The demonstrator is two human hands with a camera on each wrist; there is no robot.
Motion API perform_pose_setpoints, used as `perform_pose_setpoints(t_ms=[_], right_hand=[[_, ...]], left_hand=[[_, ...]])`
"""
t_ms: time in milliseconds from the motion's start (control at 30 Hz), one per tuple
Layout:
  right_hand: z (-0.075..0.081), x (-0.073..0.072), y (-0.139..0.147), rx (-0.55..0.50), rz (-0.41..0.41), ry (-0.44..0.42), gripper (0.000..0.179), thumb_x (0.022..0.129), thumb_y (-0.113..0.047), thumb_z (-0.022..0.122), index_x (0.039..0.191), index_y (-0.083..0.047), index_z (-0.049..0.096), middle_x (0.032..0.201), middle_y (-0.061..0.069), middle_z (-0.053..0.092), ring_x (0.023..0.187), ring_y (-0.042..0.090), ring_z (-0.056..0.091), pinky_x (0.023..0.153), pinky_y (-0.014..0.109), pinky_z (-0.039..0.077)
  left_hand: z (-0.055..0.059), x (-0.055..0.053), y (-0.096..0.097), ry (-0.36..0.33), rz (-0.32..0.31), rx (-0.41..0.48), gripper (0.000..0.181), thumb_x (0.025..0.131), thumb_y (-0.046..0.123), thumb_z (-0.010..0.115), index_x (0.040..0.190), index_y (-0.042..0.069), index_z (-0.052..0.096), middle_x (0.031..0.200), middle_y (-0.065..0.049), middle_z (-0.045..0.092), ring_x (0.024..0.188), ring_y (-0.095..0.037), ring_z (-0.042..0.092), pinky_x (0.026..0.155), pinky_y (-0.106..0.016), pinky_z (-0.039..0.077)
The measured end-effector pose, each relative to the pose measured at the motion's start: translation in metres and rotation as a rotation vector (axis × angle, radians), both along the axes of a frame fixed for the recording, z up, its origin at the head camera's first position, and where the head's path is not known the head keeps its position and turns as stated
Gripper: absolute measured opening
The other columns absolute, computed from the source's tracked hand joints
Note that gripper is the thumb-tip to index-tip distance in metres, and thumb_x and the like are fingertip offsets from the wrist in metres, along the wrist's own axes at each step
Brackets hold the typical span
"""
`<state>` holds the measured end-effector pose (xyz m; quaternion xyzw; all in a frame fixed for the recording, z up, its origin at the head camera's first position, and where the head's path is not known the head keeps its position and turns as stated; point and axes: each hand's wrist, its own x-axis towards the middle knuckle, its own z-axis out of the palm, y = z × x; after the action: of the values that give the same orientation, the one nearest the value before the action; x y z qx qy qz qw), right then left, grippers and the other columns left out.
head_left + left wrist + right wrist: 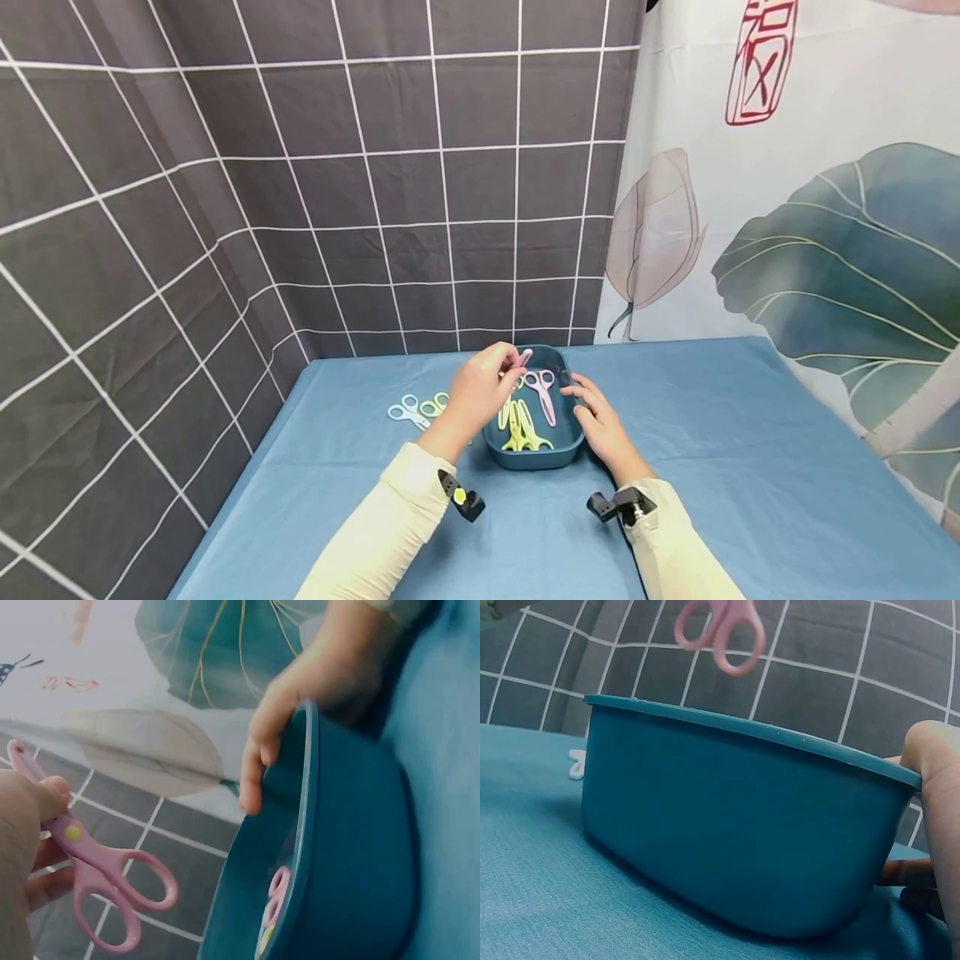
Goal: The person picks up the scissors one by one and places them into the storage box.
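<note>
My left hand (pixel 477 396) holds pink scissors (pixel 97 851) by the blade end over the blue basin (pixel 534 460), with the two handle loops pointing away from the fingers. In the right wrist view, the loops of those scissors (pixel 739 626) hang above the basin's rim. At the basin's right side, my right hand (pixel 602 423) grips the rim, some fingers inside the wall and others outside. Inside the basin lie another pair of pink scissors (pixel 543 398) and several yellow-green scissors (pixel 527 429).
Left of the basin, light blue scissors (pixel 408 411) and yellow-green scissors (pixel 432 406) lie on the blue tablecloth (pixel 337 467), partly hidden by my left arm. Behind the table hangs a dark grid-patterned curtain (pixel 397 192), beside a white leaf-printed one (pixel 675 308).
</note>
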<state>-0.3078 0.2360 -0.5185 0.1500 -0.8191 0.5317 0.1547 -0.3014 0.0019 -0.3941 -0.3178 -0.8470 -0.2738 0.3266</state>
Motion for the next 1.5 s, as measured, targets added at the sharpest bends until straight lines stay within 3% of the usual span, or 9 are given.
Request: perform_pose_setpoints(t_ms=[233, 467, 733, 967, 1133, 1300, 1400, 1500], right_hand=[[0.0, 0.0, 0.001, -0.01, 0.0, 0.024, 0.034, 0.099, 0.004, 0.046, 0.127, -0.001, 0.064, 0.157, 0.018, 0.039, 0.145, 0.042, 0.034, 0.108, 0.06, 0.035], [0.001, 0.0, 0.0, -0.001, 0.001, 0.018, 0.035, 0.099, 0.003, 0.046, 0.128, -0.003, 0.064, 0.157, 0.015, 0.04, 0.146, 0.039, 0.034, 0.109, 0.058, 0.035], [0.036, 0.024, -0.008, -0.001, 0.009, 0.002, 0.034, 0.097, 0.009, 0.046, 0.126, 0.006, 0.063, 0.154, 0.026, 0.04, 0.14, 0.045, 0.04, 0.1, 0.03, 0.038], [0.038, 0.025, -0.009, 0.017, 0.001, -0.008, 0.034, 0.098, 0.008, 0.045, 0.126, 0.006, 0.063, 0.154, 0.026, 0.04, 0.136, 0.044, 0.044, 0.098, 0.039, 0.042], [0.032, 0.018, -0.006, 0.015, 0.001, 0.007, 0.034, 0.097, 0.008, 0.046, 0.125, 0.006, 0.064, 0.154, 0.026, 0.041, 0.137, 0.044, 0.043, 0.096, 0.026, 0.04], [0.01, 0.003, -0.002, 0.016, -0.016, 0.009, 0.035, 0.098, 0.007, 0.046, 0.126, 0.002, 0.065, 0.156, 0.022, 0.04, 0.138, 0.042, 0.043, 0.097, 0.029, 0.04], [0.001, -0.002, -0.001, 0.018, -0.028, 0.008, 0.035, 0.098, 0.005, 0.046, 0.127, -0.002, 0.066, 0.157, 0.016, 0.041, 0.137, 0.037, 0.045, 0.097, 0.032, 0.041], [-0.002, -0.003, 0.0, 0.019, -0.033, 0.006, 0.035, 0.099, 0.002, 0.047, 0.127, -0.005, 0.066, 0.157, 0.012, 0.042, 0.134, 0.035, 0.049, 0.097, 0.036, 0.042]], left_hand=[[-0.005, 0.001, 0.017, -0.284, -0.049, 0.116, 0.017, 0.091, 0.015, 0.077, 0.092, 0.013, 0.06, 0.082, 0.001, 0.065, 0.074, -0.01, 0.064, 0.064, -0.022, 0.053], [-0.014, -0.002, 0.031, -0.54, -0.02, 0.195, 0.021, 0.089, 0.016, 0.079, 0.091, 0.013, 0.058, 0.077, 0.003, 0.06, 0.067, -0.006, 0.056, 0.058, -0.02, 0.047], [-0.031, -0.004, 0.047, -0.711, -0.031, 0.191, 0.023, 0.089, 0.008, 0.078, 0.088, 0.008, 0.054, 0.073, 0.001, 0.057, 0.05, -0.007, 0.057, 0.047, -0.019, 0.049], [-0.044, -0.006, 0.054, -0.866, 0.015, 0.176, 0.025, 0.09, 0.007, 0.076, 0.085, 0.008, 0.052, 0.067, 0.0, 0.056, 0.049, -0.017, 0.063, 0.044, -0.025, 0.052], [-0.048, -0.01, 0.056, -0.906, 0.048, 0.186, 0.025, 0.089, 0.006, 0.077, 0.083, 0.007, 0.052, 0.062, -0.002, 0.056, 0.049, -0.018, 0.065, 0.047, -0.027, 0.055], [-0.052, -0.014, 0.056, -0.967, 0.079, 0.194, 0.023, 0.089, 0.004, 0.077, 0.082, 0.006, 0.054, 0.062, -0.002, 0.058, 0.051, -0.016, 0.064, 0.05, -0.028, 0.056], [-0.055, -0.017, 0.056, -0.937, 0.123, 0.123, 0.023, 0.088, 0.009, 0.079, 0.082, 0.007, 0.057, 0.065, 0.0, 0.057, 0.056, -0.012, 0.058, 0.053, -0.024, 0.051], [-0.058, -0.019, 0.056, -0.859, 0.162, 0.043, 0.023, 0.086, 0.014, 0.081, 0.08, 0.009, 0.06, 0.067, 0.002, 0.055, 0.06, -0.012, 0.052, 0.053, -0.023, 0.041]])
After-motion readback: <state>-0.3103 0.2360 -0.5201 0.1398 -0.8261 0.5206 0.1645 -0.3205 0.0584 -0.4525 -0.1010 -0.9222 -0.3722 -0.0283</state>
